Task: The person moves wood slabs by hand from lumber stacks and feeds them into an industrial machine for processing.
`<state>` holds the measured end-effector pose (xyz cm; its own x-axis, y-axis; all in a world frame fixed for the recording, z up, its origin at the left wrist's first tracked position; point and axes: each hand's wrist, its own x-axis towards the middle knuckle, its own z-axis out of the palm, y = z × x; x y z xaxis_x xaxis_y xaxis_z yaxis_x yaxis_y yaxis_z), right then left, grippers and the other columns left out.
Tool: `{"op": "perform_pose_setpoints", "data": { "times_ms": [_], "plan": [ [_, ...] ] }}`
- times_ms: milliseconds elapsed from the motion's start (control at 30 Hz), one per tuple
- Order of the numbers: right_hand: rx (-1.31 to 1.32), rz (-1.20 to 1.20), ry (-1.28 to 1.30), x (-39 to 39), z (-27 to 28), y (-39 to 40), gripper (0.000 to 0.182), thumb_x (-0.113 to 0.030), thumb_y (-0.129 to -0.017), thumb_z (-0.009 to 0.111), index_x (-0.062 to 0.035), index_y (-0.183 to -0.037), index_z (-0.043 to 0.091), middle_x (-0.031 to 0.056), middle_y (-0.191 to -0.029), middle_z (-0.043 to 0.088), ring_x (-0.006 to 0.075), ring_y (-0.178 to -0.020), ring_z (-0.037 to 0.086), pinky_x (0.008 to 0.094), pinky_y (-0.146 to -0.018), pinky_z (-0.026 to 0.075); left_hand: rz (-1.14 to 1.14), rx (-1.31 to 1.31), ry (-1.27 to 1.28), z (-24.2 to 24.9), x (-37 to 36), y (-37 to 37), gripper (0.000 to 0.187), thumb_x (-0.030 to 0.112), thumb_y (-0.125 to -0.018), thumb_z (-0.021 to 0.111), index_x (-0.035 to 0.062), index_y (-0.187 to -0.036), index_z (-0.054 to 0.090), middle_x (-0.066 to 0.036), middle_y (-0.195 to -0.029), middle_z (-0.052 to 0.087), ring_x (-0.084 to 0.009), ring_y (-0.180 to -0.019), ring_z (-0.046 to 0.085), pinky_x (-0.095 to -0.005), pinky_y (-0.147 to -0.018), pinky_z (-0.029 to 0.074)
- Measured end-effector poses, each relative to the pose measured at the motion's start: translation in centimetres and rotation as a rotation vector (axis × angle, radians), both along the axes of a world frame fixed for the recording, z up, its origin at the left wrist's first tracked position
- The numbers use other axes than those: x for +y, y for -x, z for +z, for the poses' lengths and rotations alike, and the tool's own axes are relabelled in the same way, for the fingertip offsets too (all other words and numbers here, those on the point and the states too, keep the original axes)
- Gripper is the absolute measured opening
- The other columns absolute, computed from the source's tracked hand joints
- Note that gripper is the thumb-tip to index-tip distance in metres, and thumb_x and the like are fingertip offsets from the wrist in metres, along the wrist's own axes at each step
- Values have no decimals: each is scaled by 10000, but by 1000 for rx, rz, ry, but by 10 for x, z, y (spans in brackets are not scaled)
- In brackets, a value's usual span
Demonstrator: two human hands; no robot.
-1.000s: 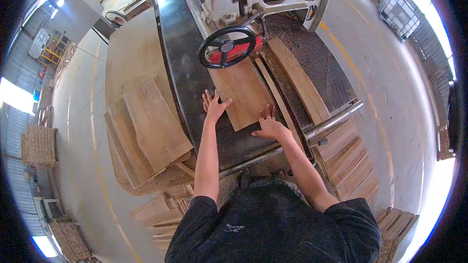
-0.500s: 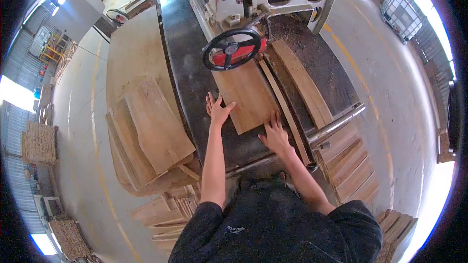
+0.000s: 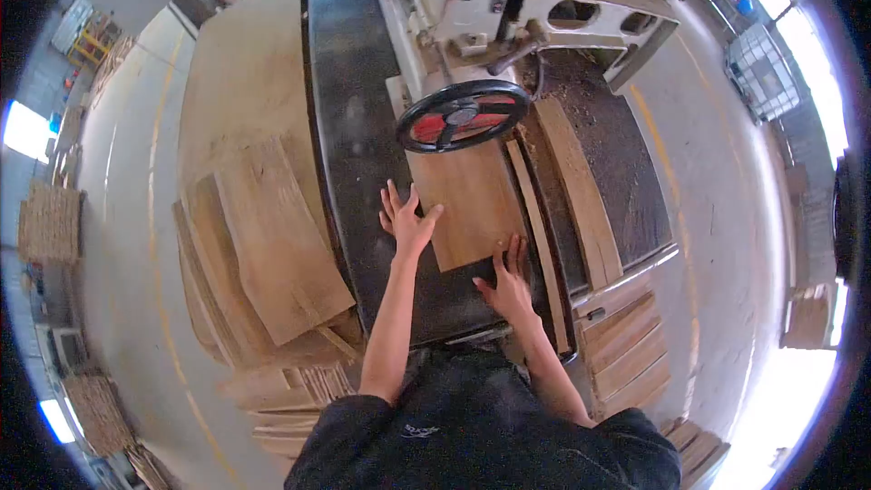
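Note:
A flat brown wooden board (image 3: 467,204) lies on the dark machine table (image 3: 358,118), its far end under the black handwheel (image 3: 463,116) with red behind it. At the board's left edge is my left hand (image 3: 411,225), fingers spread, the thumb touching the wood. My right hand (image 3: 508,286) rests at the near right corner, fingertips on the board and thumb apart. Neither hand is closed round anything. A narrow wooden strip (image 3: 539,249) runs along the right of the board.
Boards (image 3: 272,245) are stacked on the left. A long plank (image 3: 581,195) lies right of the strip. The white machine frame (image 3: 472,9) stands ahead. More planks (image 3: 626,345) are at the lower right, and a metal bar (image 3: 626,277) crosses the near right edge.
The view has shifted, so the machine and handwheel appear lower and further right. Both hands stay at the board's edges with fingers spread.

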<state>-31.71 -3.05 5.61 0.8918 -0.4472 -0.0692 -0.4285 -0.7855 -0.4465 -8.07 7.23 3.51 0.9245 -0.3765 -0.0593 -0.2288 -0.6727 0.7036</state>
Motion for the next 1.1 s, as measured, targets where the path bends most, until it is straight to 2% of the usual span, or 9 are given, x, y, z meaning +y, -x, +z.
{"op": "perform_pose_setpoints", "data": {
  "times_ms": [233,300,367,400,500,533,633,767,1100],
  "plan": [
    [19,-7,-61,-22,21,-69,1020,-385,-868,752,-26,-1593,129,353,-1620,10,512,-1511,3,553,-1191,263,74,-19,40,16,-21,-62,757,523,-732,821,173,-1376,634,-212,-1671,106,-357,-1556,8,-635,-1179,75],
    [11,6,-43,-29,22,-89,1017,-391,-871,751,-16,-1588,135,373,-1608,10,513,-1509,-18,536,-1194,272,129,-154,47,12,-24,-60,651,493,-778,802,139,-1310,673,-205,-1617,283,-348,-1522,199,-604,-1174,155],
    [41,-11,-66,-38,22,-109,1020,-403,-873,748,13,-1577,138,395,-1595,-3,523,-1503,-27,523,-1200,268,181,-396,406,-20,-27,-59,492,412,-835,784,87,-1195,702,-173,-1472,496,-331,-1380,446,-546,-1141,265],
    [53,1,-47,-42,20,-117,985,-401,-877,744,17,-1567,177,384,-1600,26,513,-1507,-10,510,-1197,280,160,-457,536,-17,-27,-59,319,299,-905,740,46,-1093,699,-140,-1317,611,-315,-1211,581,-474,-1030,419],
    [-13,-2,-42,-70,10,-140,888,-380,-896,726,25,-1540,267,344,-1608,118,469,-1520,43,486,-1188,307,231,-276,697,-18,-13,-53,240,223,-941,702,38,-1093,702,-162,-1297,612,-334,-1193,584,-422,-914,511],
    [-89,2,-55,-72,7,-142,828,-362,-910,713,30,-1522,317,315,-1612,181,434,-1529,80,474,-1181,324,160,-457,605,-16,-6,-53,191,178,-969,658,27,-1078,700,-172,-1276,614,-343,-1176,584,-395,-843,545],
    [-415,-119,-121,-80,-36,-127,542,-270,-969,639,-1,-1424,522,216,-1549,407,375,-1468,327,455,-1173,341,-57,-437,509,-11,11,-45,173,157,-971,646,24,-1069,697,-184,-1270,610,-349,-1163,587,-422,-905,523],
    [-358,-14,271,-36,-23,-69,413,-214,-991,601,-36,-1363,603,160,-1508,487,365,-1416,418,480,-1132,387,-240,-445,411,-12,16,-41,176,173,-980,625,17,-1028,692,-171,-1229,623,-363,-1175,561,-471,-992,456],
    [-400,-230,122,9,-13,-18,262,-160,-983,582,-39,-1171,718,166,-1393,597,374,-1340,502,478,-1124,390,-181,-426,474,2,12,-38,175,212,-925,685,40,-955,700,-109,-1130,668,-309,-1103,600,-449,-940,429]
  ]
}}
